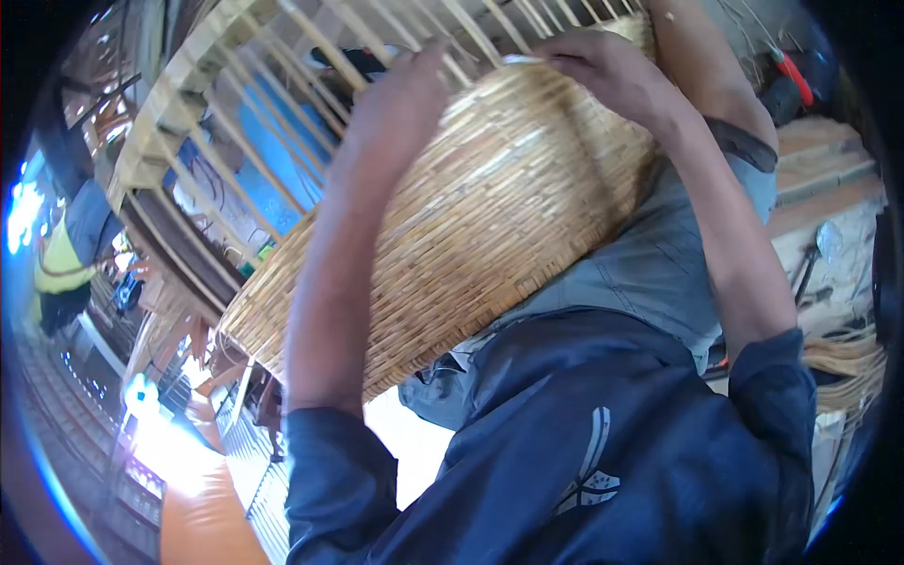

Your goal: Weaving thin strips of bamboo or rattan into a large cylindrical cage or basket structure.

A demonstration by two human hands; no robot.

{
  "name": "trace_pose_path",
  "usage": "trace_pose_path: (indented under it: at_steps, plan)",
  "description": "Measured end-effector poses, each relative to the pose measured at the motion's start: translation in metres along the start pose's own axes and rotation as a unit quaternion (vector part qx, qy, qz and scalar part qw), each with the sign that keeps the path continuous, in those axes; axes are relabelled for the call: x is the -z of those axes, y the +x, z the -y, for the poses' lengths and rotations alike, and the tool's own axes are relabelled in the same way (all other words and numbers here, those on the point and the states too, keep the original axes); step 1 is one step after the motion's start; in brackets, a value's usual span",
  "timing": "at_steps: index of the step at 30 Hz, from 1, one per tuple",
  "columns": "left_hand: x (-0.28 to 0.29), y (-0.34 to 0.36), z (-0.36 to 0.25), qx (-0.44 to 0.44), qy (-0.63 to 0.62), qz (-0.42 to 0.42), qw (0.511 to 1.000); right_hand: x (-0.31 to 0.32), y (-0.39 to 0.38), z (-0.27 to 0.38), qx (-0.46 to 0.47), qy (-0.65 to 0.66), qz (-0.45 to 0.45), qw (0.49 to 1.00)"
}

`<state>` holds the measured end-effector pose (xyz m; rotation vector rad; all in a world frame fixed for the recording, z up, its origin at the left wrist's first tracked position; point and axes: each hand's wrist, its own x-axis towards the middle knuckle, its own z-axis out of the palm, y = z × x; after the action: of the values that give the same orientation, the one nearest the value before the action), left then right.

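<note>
A large woven cane panel (461,226), part of a wicker frame, leans across my lap. Bare upright rods (235,141) rise from its far edge toward a pale curved wooden frame (160,122). My left hand (400,99) is raised over the far left part of the weave, among the rods; motion smears its fingers. At the weave's upper edge, my right hand (607,75) has its fingers bent and pressed together. Beside its fingertips a small whitish piece (521,59) shows. Whatever sits between those fingers is too small to make out.
A tool with a red handle (793,77) lies at the far right. Wooden planks (819,169) and a bundle of cane strips (843,367) are on the right. Beyond the rods something blue (278,141) shows. An orange surface (207,499) is at the lower left.
</note>
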<state>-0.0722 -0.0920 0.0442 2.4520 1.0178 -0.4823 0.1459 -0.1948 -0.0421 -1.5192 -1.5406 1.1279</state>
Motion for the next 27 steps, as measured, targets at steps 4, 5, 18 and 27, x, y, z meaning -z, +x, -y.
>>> trace_pose_path:
  at_steps: [4, 5, 18, 27]
  plan:
    - [-0.002, -0.055, -0.024, -0.095, 0.285, -0.106, 0.948, -0.005, -0.012, 0.019, -0.188, 0.155, -0.053, 0.968]
    - [-0.003, -0.071, -0.031, -0.073, 0.22, -0.114, 0.966, -0.014, -0.008, 0.028, -0.179, 0.18, -0.072, 0.965]
    - [0.108, -0.175, 0.078, 0.367, -0.106, -0.133, 0.914, -0.143, 0.043, 0.205, -0.018, 0.231, 0.075, 0.97]
    - [0.081, -0.162, 0.102, 0.375, 0.019, -0.119, 0.919, -0.172, 0.05, 0.21, -0.048, 0.197, 0.139, 0.969]
